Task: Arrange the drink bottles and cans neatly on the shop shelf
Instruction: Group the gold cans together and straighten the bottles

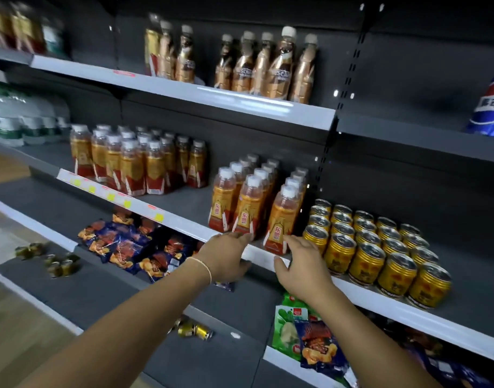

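1. Two bare forearms are stretching up from the bottom edge of the view toward the front edge of the middle shelf [189, 197], and the left wrist is wearing a thin bracelet [203, 266].
2. Left hand [226, 256] is lying over the shelf's white front strip. Its fingers are lying close together and nearly straight, with the tips at the foot of the middle front bottle, and the thumb is sitting below the strip. It is gripping nothing, and whether the tips are touching the bottle cannot be told.
3. Right hand [301, 264] is hovering just beside it with its fingers slightly apart and relaxed. The tips are sitting at the foot of the right front bottle, the thumb is spreading out toward the strip, and nothing is being held.
4. Orange, white-capped bottles [250, 208] are standing upright in three rows running back from the front edge, at the right end of this shelf section.
5. Gold cans [380, 247] are standing upright in rows just right of them, and the nearest ones are sitting at the front edge.
6. A second cluster [134, 163] of the same orange drink is standing toward the left end, well apart from the first.
7. Brown bottles [268, 65] are standing in two groups on the top shelf [184, 88]. A blue bottle [492, 105] is showing at the right edge and water packs [16, 119] at the far left.
8. Snack packs [122, 242] are lying on the lower shelf [86, 289], with loose cans [58, 264] near its left end. A green pack [286, 329] is sitting under the right forearm, and tipped cans [194, 330] are lying lower down.
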The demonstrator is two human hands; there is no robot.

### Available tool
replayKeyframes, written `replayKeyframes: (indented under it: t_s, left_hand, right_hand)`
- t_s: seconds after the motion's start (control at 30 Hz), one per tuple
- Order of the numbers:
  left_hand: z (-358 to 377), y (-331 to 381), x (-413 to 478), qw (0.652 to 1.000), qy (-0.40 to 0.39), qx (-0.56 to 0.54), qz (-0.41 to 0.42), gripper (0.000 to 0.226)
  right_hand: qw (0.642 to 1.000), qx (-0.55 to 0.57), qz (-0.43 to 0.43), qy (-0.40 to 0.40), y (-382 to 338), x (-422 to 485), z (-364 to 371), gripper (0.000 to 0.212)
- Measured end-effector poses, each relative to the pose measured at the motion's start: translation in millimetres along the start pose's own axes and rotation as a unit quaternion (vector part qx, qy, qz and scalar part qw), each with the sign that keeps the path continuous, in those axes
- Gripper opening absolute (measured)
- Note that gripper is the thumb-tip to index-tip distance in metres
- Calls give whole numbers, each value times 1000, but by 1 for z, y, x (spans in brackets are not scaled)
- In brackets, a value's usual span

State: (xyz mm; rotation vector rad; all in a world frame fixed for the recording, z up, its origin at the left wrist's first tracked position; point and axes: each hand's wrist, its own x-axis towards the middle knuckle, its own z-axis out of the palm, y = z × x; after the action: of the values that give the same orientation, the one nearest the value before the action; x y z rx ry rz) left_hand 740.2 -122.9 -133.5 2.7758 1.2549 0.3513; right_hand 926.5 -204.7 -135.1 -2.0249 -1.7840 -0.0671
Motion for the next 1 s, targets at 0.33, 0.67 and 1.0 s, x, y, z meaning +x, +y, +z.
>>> replayKeyframes:
  t_s: [0.33,0.67,1.0]
  left_hand:
    - [-38,-171,-19,997,3,-25,-69,53]
    - [-34,-272,-17,995,20,-66,-74,53]
    - [-52,-325,39,996,19,-34,-77,54]
  right_hand:
    - [997,69,-24,-5,-149,73,72,61]
    - [996,86,-16,-32,-229,129,134,59]
    - [994,100,-10,-41,-248,221,165,62]
